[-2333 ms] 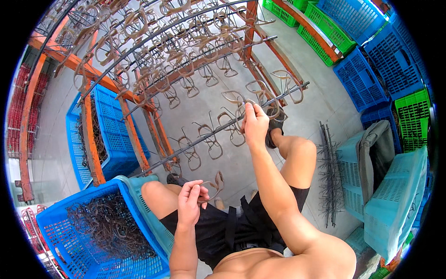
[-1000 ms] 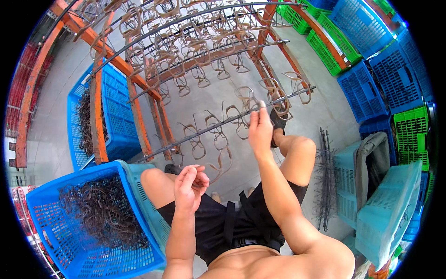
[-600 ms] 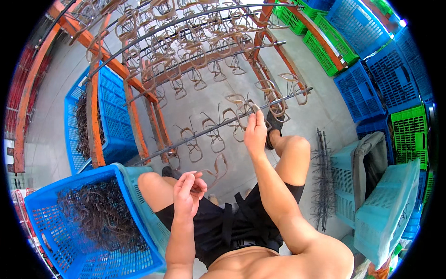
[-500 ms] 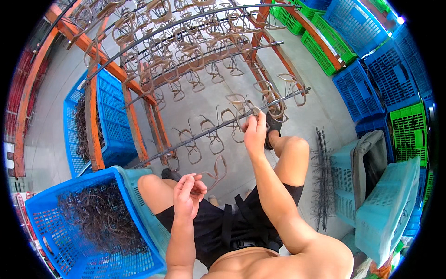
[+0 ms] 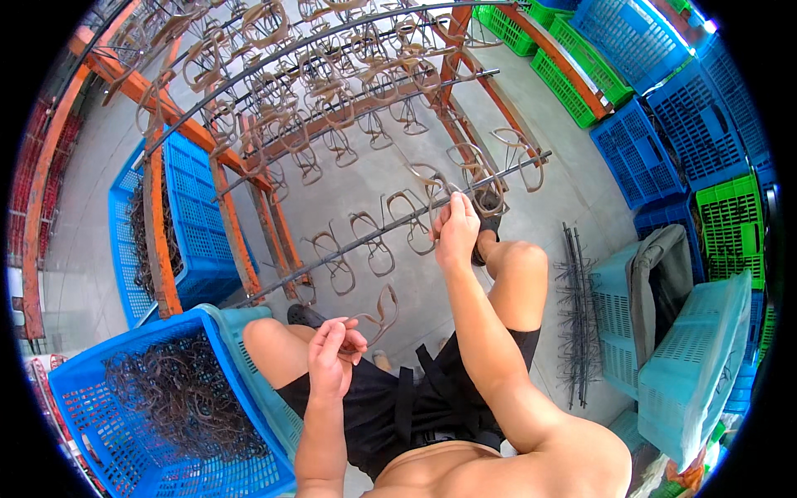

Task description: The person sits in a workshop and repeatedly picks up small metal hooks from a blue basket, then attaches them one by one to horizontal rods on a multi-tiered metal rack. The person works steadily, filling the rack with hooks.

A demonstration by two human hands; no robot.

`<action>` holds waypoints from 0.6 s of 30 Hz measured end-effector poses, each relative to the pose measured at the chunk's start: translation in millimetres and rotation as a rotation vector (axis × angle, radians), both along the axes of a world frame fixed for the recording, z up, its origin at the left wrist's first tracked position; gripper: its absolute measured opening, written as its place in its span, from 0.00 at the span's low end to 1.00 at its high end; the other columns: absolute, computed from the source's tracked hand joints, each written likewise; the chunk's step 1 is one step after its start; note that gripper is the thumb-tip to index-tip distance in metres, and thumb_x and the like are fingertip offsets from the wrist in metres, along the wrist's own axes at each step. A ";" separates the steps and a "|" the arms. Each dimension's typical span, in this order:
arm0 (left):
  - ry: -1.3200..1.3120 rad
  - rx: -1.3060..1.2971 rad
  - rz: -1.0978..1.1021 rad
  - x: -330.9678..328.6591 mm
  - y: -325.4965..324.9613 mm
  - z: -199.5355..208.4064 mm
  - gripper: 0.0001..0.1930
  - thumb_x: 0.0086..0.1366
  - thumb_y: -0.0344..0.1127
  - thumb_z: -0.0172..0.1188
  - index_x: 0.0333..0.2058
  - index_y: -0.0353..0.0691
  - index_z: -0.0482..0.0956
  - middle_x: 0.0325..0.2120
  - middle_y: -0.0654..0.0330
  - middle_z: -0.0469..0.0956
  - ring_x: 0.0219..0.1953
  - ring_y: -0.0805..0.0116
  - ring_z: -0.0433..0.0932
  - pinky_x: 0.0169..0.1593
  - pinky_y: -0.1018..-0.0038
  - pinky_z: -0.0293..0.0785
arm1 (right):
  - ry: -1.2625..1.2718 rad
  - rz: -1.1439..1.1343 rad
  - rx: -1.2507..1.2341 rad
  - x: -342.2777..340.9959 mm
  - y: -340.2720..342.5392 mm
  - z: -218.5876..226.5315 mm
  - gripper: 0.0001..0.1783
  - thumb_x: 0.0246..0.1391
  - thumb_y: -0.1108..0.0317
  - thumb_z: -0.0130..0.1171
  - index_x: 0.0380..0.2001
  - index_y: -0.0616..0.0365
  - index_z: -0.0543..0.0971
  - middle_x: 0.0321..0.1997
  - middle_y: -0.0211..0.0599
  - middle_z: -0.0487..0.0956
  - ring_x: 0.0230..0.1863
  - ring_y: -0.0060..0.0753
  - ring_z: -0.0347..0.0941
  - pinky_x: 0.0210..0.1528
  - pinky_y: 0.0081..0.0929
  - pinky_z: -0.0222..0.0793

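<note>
A black rod (image 5: 357,241) runs across in front of me above the floor. Brown eyeglass frames (image 5: 375,249) hang along it on thin wire hooks. My right hand (image 5: 455,235) is at the rod, its fingers pinched on an eyeglass frame (image 5: 427,176); the exact contact is partly hidden by the fingers. Over my left thigh, my left hand (image 5: 334,355) is closed around one end of another brown eyeglass frame (image 5: 388,318), which sticks out to the right, apart from the rod.
At my left stands a blue crate (image 5: 62,386) holding a dark tangle of thin curved pieces. An orange rack (image 5: 236,220) ahead carries rods full of eyeglass frames. Bare rods with wire hooks (image 5: 577,315) lie on the floor at right, beside teal crates (image 5: 689,373) and stacked blue crates (image 5: 635,153).
The view has tilted slightly. My right hand stays at the rod, and the eyeglass frame by its fingers has shifted a little. My left hand still holds its eyeglass frame, nearly unmoved.
</note>
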State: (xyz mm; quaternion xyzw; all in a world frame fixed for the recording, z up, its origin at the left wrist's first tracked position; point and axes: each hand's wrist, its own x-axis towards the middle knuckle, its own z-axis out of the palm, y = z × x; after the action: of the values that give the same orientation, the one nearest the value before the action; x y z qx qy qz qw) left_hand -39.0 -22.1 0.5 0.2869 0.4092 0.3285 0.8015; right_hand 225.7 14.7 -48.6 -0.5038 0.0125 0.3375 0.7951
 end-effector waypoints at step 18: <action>0.057 0.021 0.034 5.5 -0.7 0.4 0.12 0.67 0.38 0.49 0.38 0.34 0.75 0.21 0.56 0.76 0.22 0.70 0.74 0.21 0.79 0.63 | -0.098 -0.177 0.030 -15.6 2.7 -1.9 0.10 0.60 0.63 0.51 0.27 0.55 0.70 0.12 0.20 0.61 0.10 0.12 0.55 0.12 0.16 0.53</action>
State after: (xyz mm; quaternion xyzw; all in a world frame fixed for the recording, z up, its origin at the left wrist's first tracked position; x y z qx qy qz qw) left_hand -33.5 -22.8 0.9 0.2975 0.4334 0.3378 0.7808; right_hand 210.0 17.4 -50.5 -0.5045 0.0128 0.2410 0.8290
